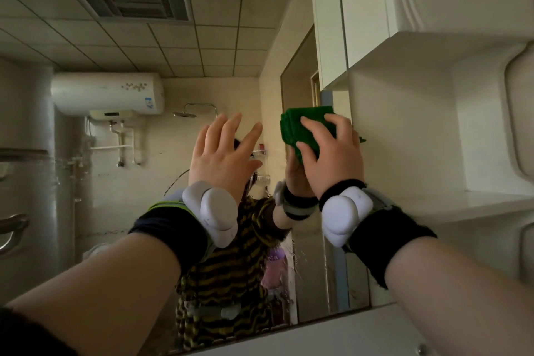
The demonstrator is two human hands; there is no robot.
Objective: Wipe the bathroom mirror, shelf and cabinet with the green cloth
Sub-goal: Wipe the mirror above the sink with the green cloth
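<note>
Head view looks up at the mirror (138, 191), whose glass reflects a tiled ceiling, a white water heater (107, 92) and the person's striped top. The right hand (332, 162) presses the folded green cloth (297, 127) against the glass near the mirror's right edge, just beside the white cabinet (372, 14). Its fingers are bent and slightly spread over the front of the cloth, with the thumb laid on the lower part, and a green corner pokes out to the right of the hand. The left hand (222, 156) is raised beside it and holds nothing, its fingers straight and fanned apart; whether it touches the glass cannot be told. An open shelf (468, 202) sits under the cabinet, right of the cloth. Each wrist carries a white device on a dark band.
</note>
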